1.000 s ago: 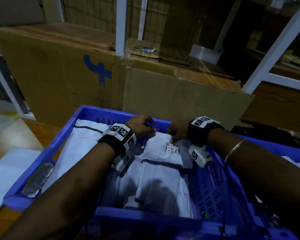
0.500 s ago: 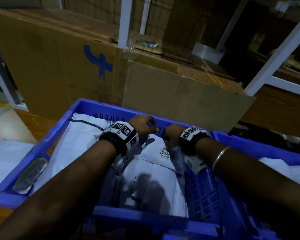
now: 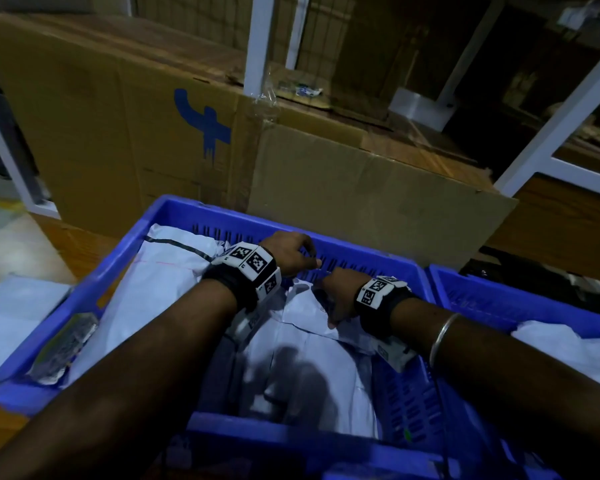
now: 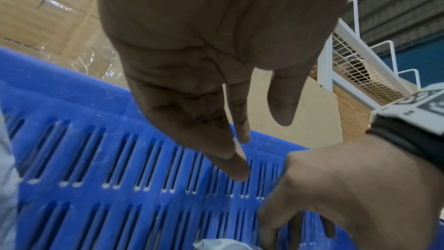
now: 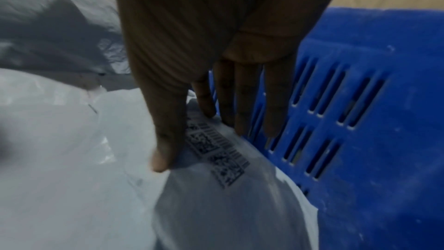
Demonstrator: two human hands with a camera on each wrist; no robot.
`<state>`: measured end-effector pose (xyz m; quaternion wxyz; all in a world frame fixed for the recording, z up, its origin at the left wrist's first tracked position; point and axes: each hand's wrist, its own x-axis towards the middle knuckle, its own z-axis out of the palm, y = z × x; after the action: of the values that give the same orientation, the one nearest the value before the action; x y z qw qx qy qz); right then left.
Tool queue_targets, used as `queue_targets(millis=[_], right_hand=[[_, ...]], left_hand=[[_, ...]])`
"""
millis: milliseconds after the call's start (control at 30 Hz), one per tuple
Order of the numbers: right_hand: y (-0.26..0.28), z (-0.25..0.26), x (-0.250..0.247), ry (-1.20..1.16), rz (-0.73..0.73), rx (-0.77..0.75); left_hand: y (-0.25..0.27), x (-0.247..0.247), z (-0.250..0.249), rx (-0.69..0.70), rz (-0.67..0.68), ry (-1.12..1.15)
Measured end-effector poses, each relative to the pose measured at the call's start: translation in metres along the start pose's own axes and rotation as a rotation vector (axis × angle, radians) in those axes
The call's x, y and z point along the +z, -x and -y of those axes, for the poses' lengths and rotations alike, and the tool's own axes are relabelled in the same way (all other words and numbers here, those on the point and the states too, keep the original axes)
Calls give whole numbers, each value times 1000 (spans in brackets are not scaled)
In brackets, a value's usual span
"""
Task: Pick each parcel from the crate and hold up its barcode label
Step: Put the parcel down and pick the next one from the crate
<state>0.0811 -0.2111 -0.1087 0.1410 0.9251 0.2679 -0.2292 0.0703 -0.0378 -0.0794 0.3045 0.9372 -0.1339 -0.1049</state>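
A blue slotted crate (image 3: 174,216) holds several white plastic parcels. My right hand (image 3: 336,296) pinches the top edge of the middle parcel (image 3: 312,358) by the crate's far wall. In the right wrist view the thumb (image 5: 165,140) lies on the parcel's face beside its barcode label (image 5: 216,149), and the fingers (image 5: 245,102) reach behind the edge. My left hand (image 3: 288,251) hovers just left of it at the far wall. Its fingers (image 4: 230,149) hang straight and hold nothing in front of the slotted wall (image 4: 96,159). The head view hides the label.
A larger white parcel (image 3: 160,271) fills the crate's left side. A clear-wrapped packet (image 3: 63,348) lies on the left rim. A second blue crate (image 3: 499,296) with a white parcel (image 3: 568,348) stands to the right. Cardboard boxes (image 3: 361,195) and white posts (image 3: 257,39) stand behind.
My right hand has sunk toward the far wall with the parcel's top edge, and the label has dropped out of the head view. My left hand has come off the parcel.
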Motion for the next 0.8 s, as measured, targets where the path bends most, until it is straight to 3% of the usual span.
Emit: queue_targets(millis=[333, 433, 633, 800], right_hand=[[10, 1, -9, 28, -43, 40], [19, 5, -18, 30, -81, -34], [34, 40, -9, -128, 135, -297], [26, 62, 15, -99, 210, -317]], left_hand=[[1, 1, -1, -10, -22, 1], [1, 2, -2, 3, -10, -13], [3, 0, -4, 18, -23, -18], [5, -3, -5, 29, -5, -10]])
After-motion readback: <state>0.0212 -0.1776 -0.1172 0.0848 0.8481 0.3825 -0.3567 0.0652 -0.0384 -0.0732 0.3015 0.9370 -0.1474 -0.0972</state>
